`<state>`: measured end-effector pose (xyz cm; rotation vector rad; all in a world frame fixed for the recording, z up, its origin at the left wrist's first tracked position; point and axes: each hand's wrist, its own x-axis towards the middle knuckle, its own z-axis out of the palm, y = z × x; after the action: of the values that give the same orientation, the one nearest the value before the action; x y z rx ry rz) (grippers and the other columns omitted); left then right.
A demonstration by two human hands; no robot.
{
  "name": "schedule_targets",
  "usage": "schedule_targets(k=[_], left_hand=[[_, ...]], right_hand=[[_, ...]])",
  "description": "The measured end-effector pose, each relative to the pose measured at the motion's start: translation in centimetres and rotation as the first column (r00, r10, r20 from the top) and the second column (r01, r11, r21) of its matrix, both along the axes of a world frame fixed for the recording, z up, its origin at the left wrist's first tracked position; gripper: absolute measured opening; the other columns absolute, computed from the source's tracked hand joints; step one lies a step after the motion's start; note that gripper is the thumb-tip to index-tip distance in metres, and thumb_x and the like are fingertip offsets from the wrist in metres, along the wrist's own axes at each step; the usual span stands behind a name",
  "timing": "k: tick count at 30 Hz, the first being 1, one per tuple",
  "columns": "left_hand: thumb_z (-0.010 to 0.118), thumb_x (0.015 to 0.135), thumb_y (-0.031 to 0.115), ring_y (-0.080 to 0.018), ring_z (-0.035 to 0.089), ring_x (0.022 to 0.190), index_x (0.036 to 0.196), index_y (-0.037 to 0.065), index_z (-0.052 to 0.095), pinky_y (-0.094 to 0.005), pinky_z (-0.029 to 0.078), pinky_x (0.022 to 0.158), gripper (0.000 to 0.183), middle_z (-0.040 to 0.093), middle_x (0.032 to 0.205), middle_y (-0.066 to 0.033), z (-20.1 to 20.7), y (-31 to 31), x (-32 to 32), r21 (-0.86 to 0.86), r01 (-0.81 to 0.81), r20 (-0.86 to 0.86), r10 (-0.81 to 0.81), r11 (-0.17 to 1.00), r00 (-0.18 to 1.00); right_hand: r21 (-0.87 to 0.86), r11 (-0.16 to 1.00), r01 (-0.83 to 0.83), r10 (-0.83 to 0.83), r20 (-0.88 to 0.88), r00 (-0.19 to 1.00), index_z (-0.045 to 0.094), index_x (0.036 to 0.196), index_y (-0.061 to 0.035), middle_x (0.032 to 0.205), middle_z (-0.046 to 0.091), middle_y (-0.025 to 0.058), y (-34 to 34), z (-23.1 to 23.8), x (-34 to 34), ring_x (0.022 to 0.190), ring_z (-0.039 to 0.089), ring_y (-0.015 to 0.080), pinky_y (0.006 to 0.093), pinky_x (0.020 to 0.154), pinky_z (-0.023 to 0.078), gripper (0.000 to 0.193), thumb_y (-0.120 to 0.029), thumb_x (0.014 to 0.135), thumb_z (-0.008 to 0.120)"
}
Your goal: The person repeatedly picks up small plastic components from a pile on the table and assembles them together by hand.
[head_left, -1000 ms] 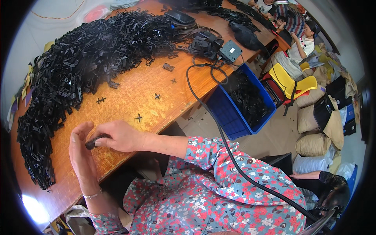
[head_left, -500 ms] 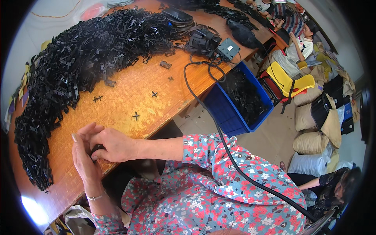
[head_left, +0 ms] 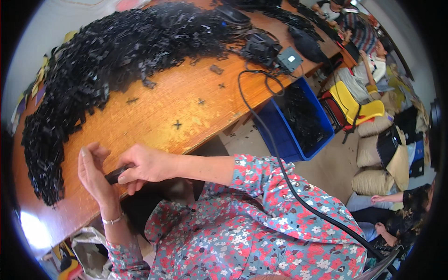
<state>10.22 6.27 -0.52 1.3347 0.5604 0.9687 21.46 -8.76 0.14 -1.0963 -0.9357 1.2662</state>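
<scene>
My right hand (head_left: pixel 144 164) grips a small black plastic piece (head_left: pixel 116 175) between thumb and fingers, close in front of my body. Its far end meets the palm of my left hand (head_left: pixel 94 172), whose fingers are raised and partly bent, not wrapped around it. I cannot make out the piece's exact kind. Beyond my hands, a long heap of small black plastic clip-like parts (head_left: pixel 126 51) curves along the far and left side of the wooden table (head_left: pixel 158 102).
Small black cross-shaped bits (head_left: pixel 177 124) lie scattered on the table. A blue bin (head_left: pixel 275 133) with black parts stands at the right, near a yellow chair (head_left: pixel 347 102). A black cable (head_left: pixel 280 163) crosses over my right sleeve from a grey box (head_left: pixel 289 59). Other people sit farther off.
My hands have drawn apart slightly, and more of the black piece shows between them. The whole view has shifted, so the table and bin appear farther right.
</scene>
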Motion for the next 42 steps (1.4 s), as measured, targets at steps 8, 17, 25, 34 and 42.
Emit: schedule_targets(k=[8, 17, 25, 34, 42], left_hand=[[0.051, 0.113, 0.029, -0.0118, 0.061, 0.077, 0.107, -0.002, 0.07, -0.0268, 0.049, 0.073, 0.037, 0.066, 0.084, -0.0045, 1.9, -0.6, -1.7, 0.097, 0.041, -0.048, -0.036, 0.994, 0.998], [0.058, 0.111, 0.021, -0.0046, 0.048, 0.065, 0.092, 0.0, 0.07, -0.0241, 0.04, 0.058, 0.03, 0.059, 0.077, 0.0016, 3.5, 1.8, -8.0, 0.43, 0.154, -0.431, 0.053, 0.889, 0.901], [0.063, 0.104, 0.018, -0.0071, 0.046, 0.062, 0.073, -0.001, 0.058, -0.0296, 0.037, 0.055, 0.037, 0.053, 0.065, 0.0005, 5.0, 8.4, -31.1, 0.486, 0.113, -0.766, 0.361, 0.866, 0.532], [0.071, 0.091, 0.01, -0.0184, 0.069, 0.08, 0.096, -0.004, 0.072, -0.032, 0.053, 0.073, 0.015, 0.072, 0.088, -0.0149, 5.9, 7.6, -28.6, 0.524, 0.059, -0.706, 0.394, 0.85, 0.589], [0.069, 0.092, 0.008, -0.0327, 0.069, 0.105, 0.125, 0.005, 0.066, -0.0415, 0.056, 0.09, 0.033, 0.066, 0.116, -0.0136, 6.3, 11.6, -9.3, 0.798, 0.419, -0.591, 0.427, 0.433, 0.684]], right_hand=[[0.047, 0.998, 0.046, -0.046, -0.008, 0.999, 0.067, 0.116, 0.0047, 0.091, 0.074, 0.0095, 0.8, 0.1, -1.4, 0.075, 0.077, 0.0184, 0.0282, 0.065, 0.061, 0.023, -0.015, 0.107, 0.062], [0.027, 0.998, 0.065, -0.07, 0.31, 0.948, 0.072, 0.108, 0.0025, 0.092, 0.075, 0.0108, 1.3, 2.7, 0.0, 0.071, 0.075, 0.0166, 0.0289, 0.066, 0.059, 0.025, -0.022, 0.101, 0.071], [0.449, 0.745, 0.494, -0.527, 0.85, 0.023, 0.075, 0.093, -0.0065, 0.099, 0.074, 0.0172, 0.9, 1.7, 14.8, 0.086, 0.073, 0.0339, 0.0455, 0.08, 0.059, 0.016, -0.021, 0.088, 0.079], [0.277, 0.833, 0.479, -0.22, 0.96, -0.173, 0.068, 0.111, -0.007, 0.107, 0.072, 0.0159, 2.7, 0.5, 15.3, 0.098, 0.071, 0.0384, 0.0488, 0.085, 0.056, 0.024, -0.014, 0.089, 0.077], [0.47, 0.807, 0.358, -0.464, 0.879, -0.109, 0.069, 0.111, -0.0038, 0.103, 0.072, 0.0184, 2.4, -0.9, 13.1, 0.093, 0.071, 0.0414, 0.0501, 0.08, 0.057, 0.016, -0.007, 0.095, 0.064]])
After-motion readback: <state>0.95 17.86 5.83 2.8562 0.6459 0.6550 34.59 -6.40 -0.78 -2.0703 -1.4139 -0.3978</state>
